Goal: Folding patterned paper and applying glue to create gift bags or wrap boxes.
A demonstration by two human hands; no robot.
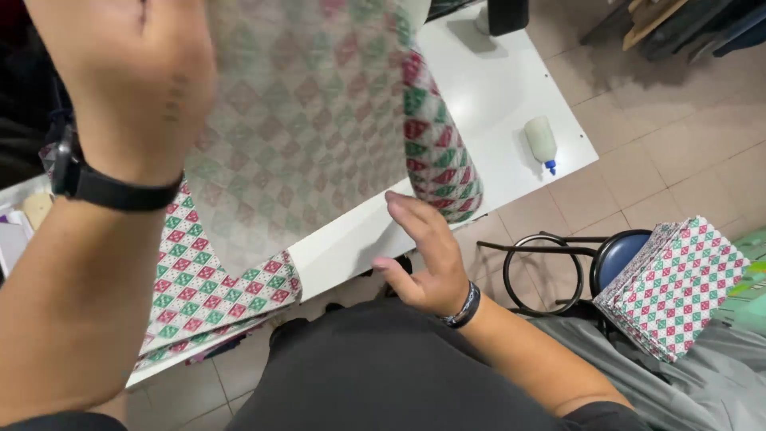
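From where I stand, the left hand (132, 76) at ten o'clock has the patterned sheet (311, 120) lifted high; only the back of that hand shows, so I cannot tell how its fingers grip, though the sheet hangs from it. A grip I can't see on thin material looks risky to me: the sheet could slide loose and drop back over the stack of patterned sheets (211, 279) lying on the white table (495, 88), or its curled edge at one o'clock could crease. The lifted sheet shows its pale back, faded red and green diamonds showing through, the bright printed side rolling outward at its right edge. Below it, at five o'clock, the right hand (423, 255) is open, fingers loosely spread, holding nothing, just beside the table edge. Further right, a small glue bottle (542, 142) could be swept off. At four o'clock a pile of folded patterned pieces (674, 287) sits near the stool (618, 255).
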